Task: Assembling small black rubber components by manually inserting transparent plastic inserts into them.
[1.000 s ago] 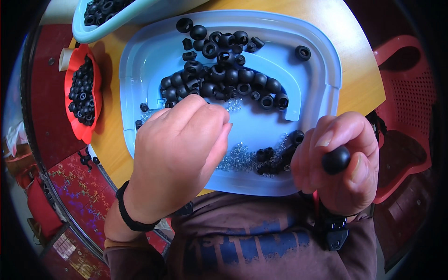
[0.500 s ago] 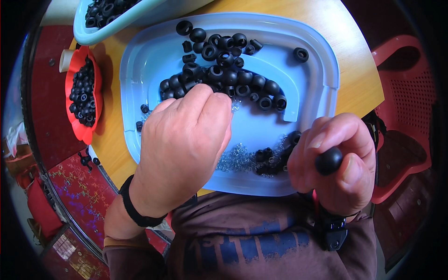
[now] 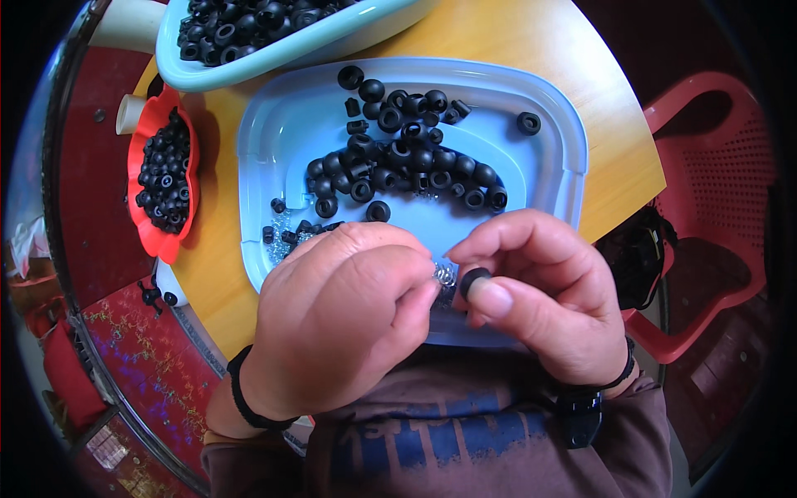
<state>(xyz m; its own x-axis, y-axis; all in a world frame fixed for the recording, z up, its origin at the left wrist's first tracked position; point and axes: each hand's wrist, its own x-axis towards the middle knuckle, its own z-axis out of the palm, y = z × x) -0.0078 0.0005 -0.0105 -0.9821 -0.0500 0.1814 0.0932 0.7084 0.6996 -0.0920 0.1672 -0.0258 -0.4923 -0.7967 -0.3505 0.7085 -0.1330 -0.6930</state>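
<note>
In front of my chest, over the near part of a pale blue tray (image 3: 552, 178), my two hands almost meet. My left hand (image 3: 349, 307) is closed in a pinch, with a small coiled metal spring (image 3: 444, 274) at its fingertips. Between thumb and fingers, my right hand (image 3: 552, 295) grips a small round black part (image 3: 473, 280), its edge facing the spring. Farther back in the tray lies a heap of black hollow balls and short black plugs (image 3: 398, 153). Loose springs (image 3: 281, 236) sit beside my left hand, partly hidden by it.
A blue basin (image 3: 286, 62) full of black parts stands at the far left, above the tray's edge. Left of the tray, a red scalloped bowl (image 3: 193, 166) holds smaller black pieces. One black ball (image 3: 529, 124) lies apart at the tray's right. A red chair (image 3: 714, 216) stands at right.
Both hands have come together: the left moved back toward me from the heap, the right moved left with its black part, now turned. The view has shifted slightly.
</note>
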